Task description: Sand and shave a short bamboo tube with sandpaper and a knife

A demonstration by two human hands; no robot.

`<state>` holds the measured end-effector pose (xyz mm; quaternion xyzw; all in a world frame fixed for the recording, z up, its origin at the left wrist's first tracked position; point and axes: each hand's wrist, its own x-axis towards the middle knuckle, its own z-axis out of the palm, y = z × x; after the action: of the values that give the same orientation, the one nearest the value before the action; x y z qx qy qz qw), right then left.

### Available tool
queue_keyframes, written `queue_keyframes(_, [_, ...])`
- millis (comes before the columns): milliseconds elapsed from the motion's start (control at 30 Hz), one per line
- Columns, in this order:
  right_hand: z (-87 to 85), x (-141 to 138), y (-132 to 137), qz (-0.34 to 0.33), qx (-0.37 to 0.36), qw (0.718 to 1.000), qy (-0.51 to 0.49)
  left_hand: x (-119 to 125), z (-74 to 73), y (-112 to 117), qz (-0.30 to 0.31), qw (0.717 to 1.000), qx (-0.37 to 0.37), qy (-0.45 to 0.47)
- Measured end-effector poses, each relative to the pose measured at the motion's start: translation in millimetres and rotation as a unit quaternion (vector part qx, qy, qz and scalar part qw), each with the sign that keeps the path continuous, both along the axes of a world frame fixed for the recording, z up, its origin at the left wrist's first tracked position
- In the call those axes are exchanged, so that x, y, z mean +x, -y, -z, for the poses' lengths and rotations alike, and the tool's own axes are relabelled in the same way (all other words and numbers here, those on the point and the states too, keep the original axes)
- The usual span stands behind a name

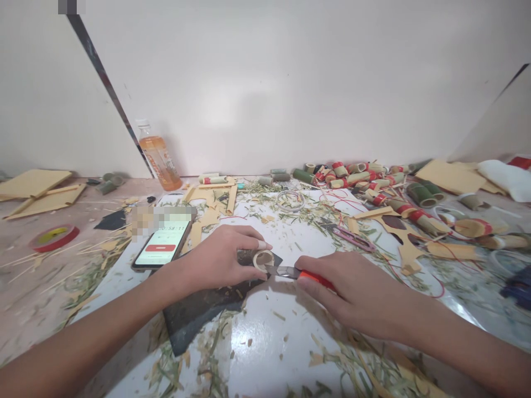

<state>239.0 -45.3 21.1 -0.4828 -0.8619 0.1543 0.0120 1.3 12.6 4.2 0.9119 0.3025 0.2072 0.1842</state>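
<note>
Head | left hand [222,257] arched, pinching bamboo tube [249,257] | right hand [346,287] curled round knife [306,274]

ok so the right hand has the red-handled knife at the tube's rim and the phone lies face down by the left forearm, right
Face down is wrong: the head view shows the phone lit and face up by the left forearm. The right hand has the red-handled knife at the tube's rim.

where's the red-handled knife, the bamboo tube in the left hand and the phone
Red-handled knife [307,275]: head view, front of the handle.
Bamboo tube [254,259]: head view, left side of the cut rim.
Phone [165,240]: head view, lit screen.
</note>
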Motion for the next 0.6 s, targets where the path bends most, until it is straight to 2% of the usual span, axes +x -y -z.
queue_keyframes(267, [2.2, 1.2, -2.0, -0.012, 0.001, 1.0, 0.008, -1.9, 2.4, 1.1, 0.014, 1.0, 0.012, -0.008])
queue_keyframes(600, [8.8, 3.3, -8.8, -0.017, 0.055, 0.998, 0.017, -2.7, 5.8, 0.9, 0.027, 0.999, 0.026, 0.004])
